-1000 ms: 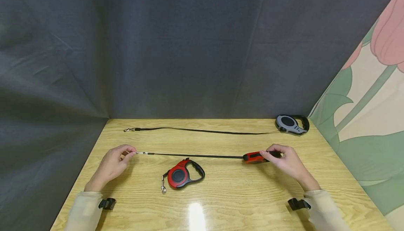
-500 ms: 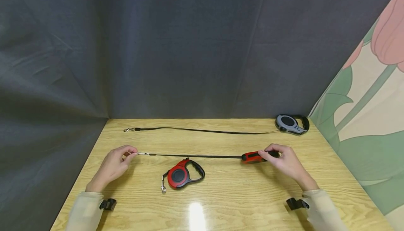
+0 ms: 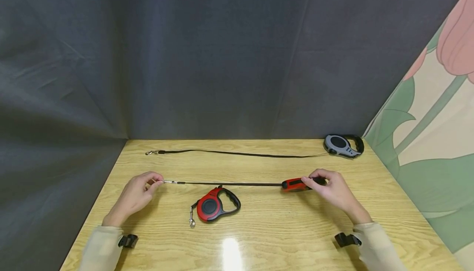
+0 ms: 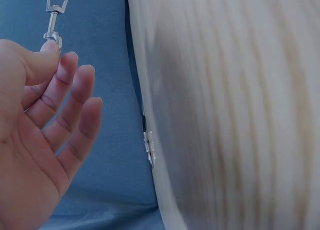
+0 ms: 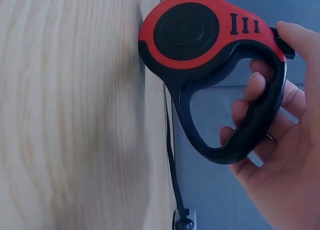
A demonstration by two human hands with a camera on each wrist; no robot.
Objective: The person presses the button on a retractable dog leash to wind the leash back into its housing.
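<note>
My left hand pinches the silver snap hook between thumb and index finger, the other fingers loosely bent. A black strap runs straight from this hook across to a red and black retractable leash. Its handle is gripped by my right hand, and the right wrist view shows fingers through the handle loop and the thumb at the black brake button. The leash casing stands on edge, low over the table.
A second red retractable leash, its hook beside it, lies just in front of the strap. At the back right lies a grey one, its black strap drawn out leftwards. A dark curtain closes off the back.
Both hands have come slightly closer together, the left moving right and the right moving left. The strap between them is a little shorter and still straight. The other leashes stay put.
</note>
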